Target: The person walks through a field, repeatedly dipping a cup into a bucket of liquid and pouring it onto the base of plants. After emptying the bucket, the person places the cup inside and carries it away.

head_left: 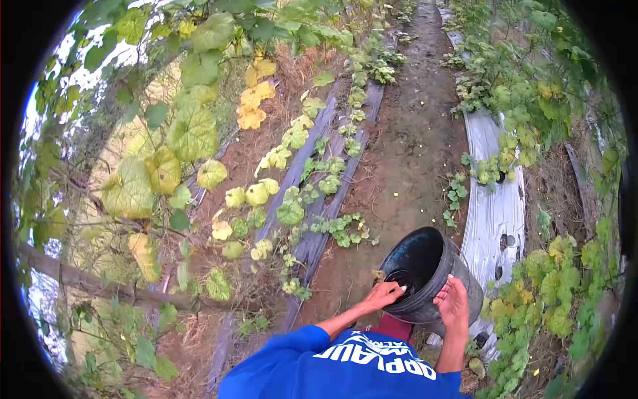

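A dark plastic bucket is tilted in front of my body, its mouth facing up and to the left. My left hand is closed at the near left side of its rim, fingertips just over the edge. My right hand has its fingers curled against the bucket's right side near the rim. Inside, the bucket is mostly in shadow; a dark rounded shape shows near my left fingertips, too dim to name. A small brownish-yellow bit, perhaps dried plant, is beside my left hand.
A dirt path runs ahead between plant rows. Silvery plastic mulch with holes lies right, darker mulch left. Leafy vines hang at left, more foliage at right. A wooden rail crosses the lower left.
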Action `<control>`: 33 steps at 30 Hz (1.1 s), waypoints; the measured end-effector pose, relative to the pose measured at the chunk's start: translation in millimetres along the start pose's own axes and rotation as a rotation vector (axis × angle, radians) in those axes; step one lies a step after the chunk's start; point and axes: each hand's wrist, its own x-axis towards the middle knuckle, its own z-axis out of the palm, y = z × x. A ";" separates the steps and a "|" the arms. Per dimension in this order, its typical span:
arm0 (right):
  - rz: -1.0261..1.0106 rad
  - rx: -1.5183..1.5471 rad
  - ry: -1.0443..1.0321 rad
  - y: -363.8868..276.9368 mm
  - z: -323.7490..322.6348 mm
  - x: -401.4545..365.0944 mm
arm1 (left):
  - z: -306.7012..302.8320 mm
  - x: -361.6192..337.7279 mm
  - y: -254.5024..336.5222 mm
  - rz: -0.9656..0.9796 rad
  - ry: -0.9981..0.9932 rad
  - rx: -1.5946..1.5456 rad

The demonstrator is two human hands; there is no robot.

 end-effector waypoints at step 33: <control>-0.148 -0.003 -0.028 -525.3 346.0 787.7 | -370.0 950.1 267.7 0.266 -0.162 0.069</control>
